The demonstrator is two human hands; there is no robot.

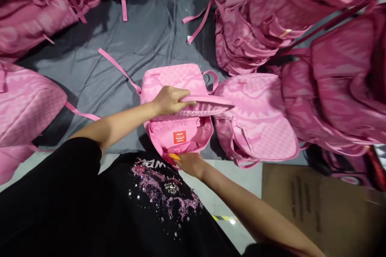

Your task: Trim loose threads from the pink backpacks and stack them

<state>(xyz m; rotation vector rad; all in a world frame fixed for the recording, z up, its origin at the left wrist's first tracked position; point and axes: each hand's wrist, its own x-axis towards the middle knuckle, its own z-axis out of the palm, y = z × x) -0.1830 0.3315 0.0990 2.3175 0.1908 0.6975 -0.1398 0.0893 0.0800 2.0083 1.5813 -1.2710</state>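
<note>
A small pink backpack (171, 74) with a camouflage and checker pattern lies open in front of me. Its pink lining and a red label (180, 137) show inside. My left hand (172, 99) is closed on the raised edge of the backpack's opened panel (208, 102), holding it up. At the near rim of the opening, my right hand (191, 164) is closed around a small yellow-orange thing (174, 156), mostly hidden by the fingers; its kind is unclear. A second pink backpack (259, 116) lies flat just to the right.
Several pink backpacks crowd the top left (36, 12), the upper right (253, 16) and the right side. Another pink bag (27, 104) lies at left. Dark grey cloth (129, 52) covers the surface. A cardboard box (301, 209) stands at the lower right.
</note>
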